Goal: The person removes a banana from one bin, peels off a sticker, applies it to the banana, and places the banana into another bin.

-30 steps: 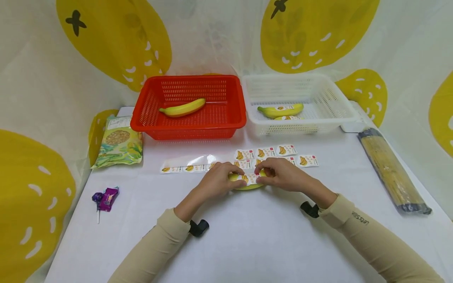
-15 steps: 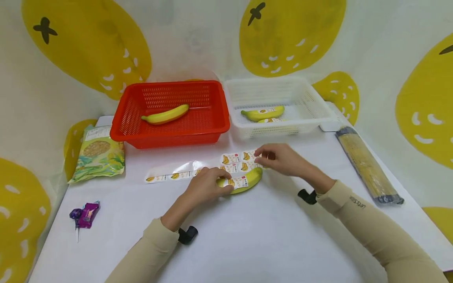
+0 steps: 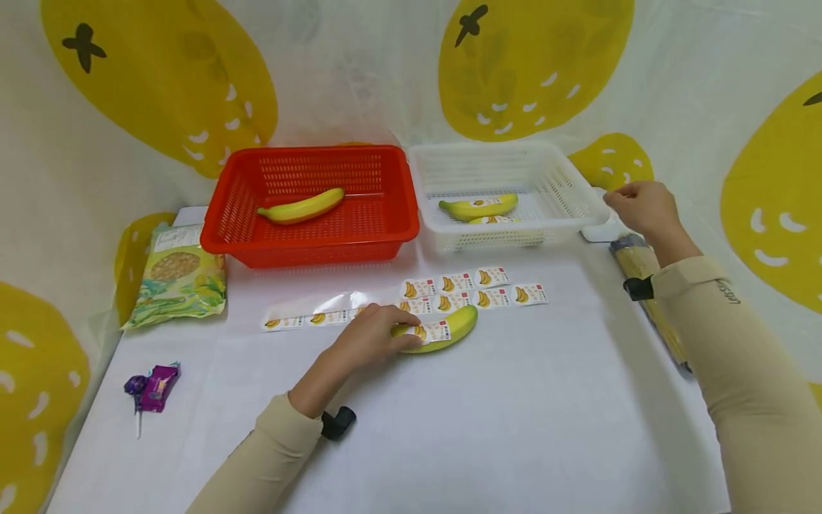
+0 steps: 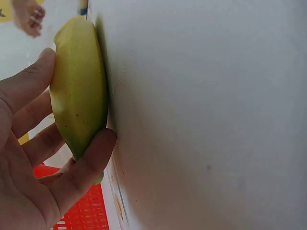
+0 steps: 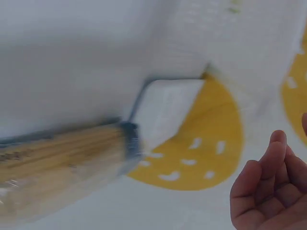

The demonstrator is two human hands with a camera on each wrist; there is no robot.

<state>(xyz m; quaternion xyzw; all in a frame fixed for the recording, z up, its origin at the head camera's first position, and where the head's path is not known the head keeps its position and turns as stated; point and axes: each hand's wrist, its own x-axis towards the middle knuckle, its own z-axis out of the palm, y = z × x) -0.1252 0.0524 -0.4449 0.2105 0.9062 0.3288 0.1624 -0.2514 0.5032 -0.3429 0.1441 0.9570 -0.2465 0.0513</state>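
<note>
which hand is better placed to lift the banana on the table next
Probably the left hand: it grips that banana, while the right hand is away from it, out near the white basket.

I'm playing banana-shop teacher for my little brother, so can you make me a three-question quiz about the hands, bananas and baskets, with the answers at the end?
1. Which hand grips the curved yellow banana with a white printed label on its side?

2. How many bananas show in the white plastic basket with perforated sides?
A: one
B: two
C: three

3. True or false: the single yellow banana in the slotted red plastic basket shows no label.

Key:
1: the person's left hand.
2: B, two.
3: True.
</note>
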